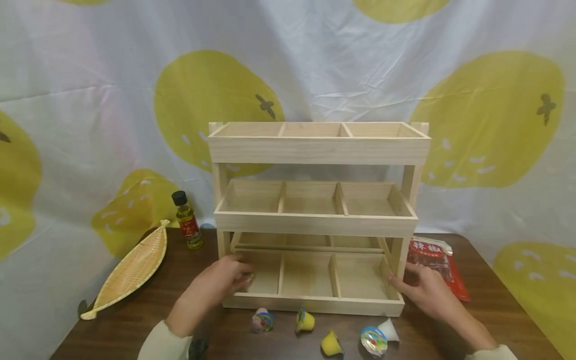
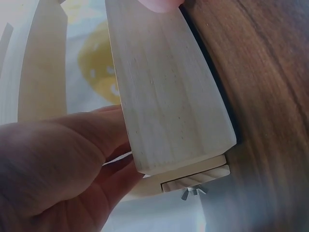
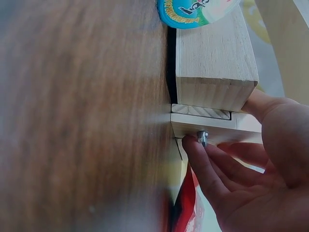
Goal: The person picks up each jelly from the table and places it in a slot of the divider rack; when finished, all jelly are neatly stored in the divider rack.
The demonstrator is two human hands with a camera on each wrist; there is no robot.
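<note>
A pale wooden three-tier rack [image 1: 315, 306] stands on the dark table, its trays split into compartments. Blurred, my left hand [image 1: 231, 274] reaches into the bottom tray's left compartment. Its fingers are bent around a small thing [image 1: 250, 275] with a pale green edge, too blurred to name. In the left wrist view, the tray's front board [image 2: 169, 92] hides the fingertips. My right hand [image 1: 425, 290] grips the rack's lower right end, thumb inside the tray and fingers outside by a metal bolt end [image 3: 203, 137]. In front lie a pink jelly cup [image 1: 262, 320] and yellow ones [image 1: 306, 321].
White jelly cups [image 1: 374, 341] lie at the front right. A red food packet [image 1: 434, 262] rests right of the rack, behind my right hand. At the left are an oil bottle [image 1: 188, 225] and a long woven basket [image 1: 130, 270]. A lemon-print cloth [image 1: 315, 60] hangs behind.
</note>
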